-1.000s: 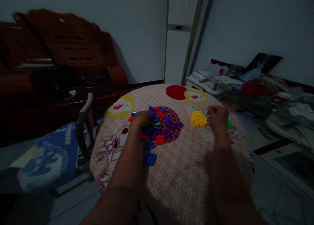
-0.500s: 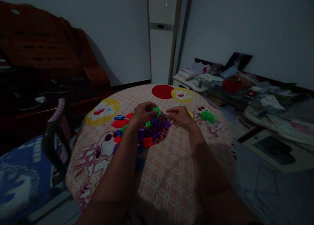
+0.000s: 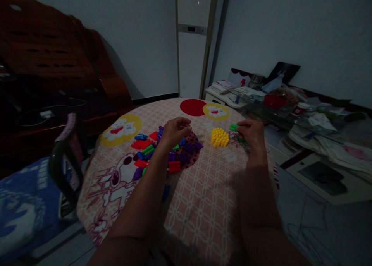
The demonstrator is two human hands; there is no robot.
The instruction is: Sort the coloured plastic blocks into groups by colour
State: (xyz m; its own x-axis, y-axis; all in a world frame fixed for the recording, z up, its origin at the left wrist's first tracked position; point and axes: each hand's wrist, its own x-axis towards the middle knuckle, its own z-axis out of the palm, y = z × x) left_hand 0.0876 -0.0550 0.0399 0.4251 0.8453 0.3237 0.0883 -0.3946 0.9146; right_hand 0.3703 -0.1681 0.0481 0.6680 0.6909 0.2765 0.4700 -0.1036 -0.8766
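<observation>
My right hand (image 3: 253, 134) pinches a green toy block (image 3: 233, 127) between thumb and fingers, at the right side of the table. Below those fingers, a dark green cluster of blocks (image 3: 241, 139) is partly hidden. A cluster of yellow blocks (image 3: 220, 137) sits to the left of this hand. Over a loose pile of toy blocks, my left hand (image 3: 176, 131) hovers with its fingers apart and nothing visible in them. Red blocks (image 3: 174, 166), purple blocks (image 3: 188, 151), blue blocks (image 3: 141, 137) and a few green ones (image 3: 148, 149) make up the pile, part of it covered by my left forearm.
A patterned cloth covers the round table (image 3: 200, 204). At the left stands a chair (image 3: 62, 165) with a blue cloth (image 3: 26, 196), behind it a wooden sofa (image 3: 58, 60). A cluttered glass-topped cabinet (image 3: 261, 101) runs along the right wall.
My view turned right. My left hand took up a green block, which has passed to my right hand. The right hand came in to the left one, then moved back right with the block.
</observation>
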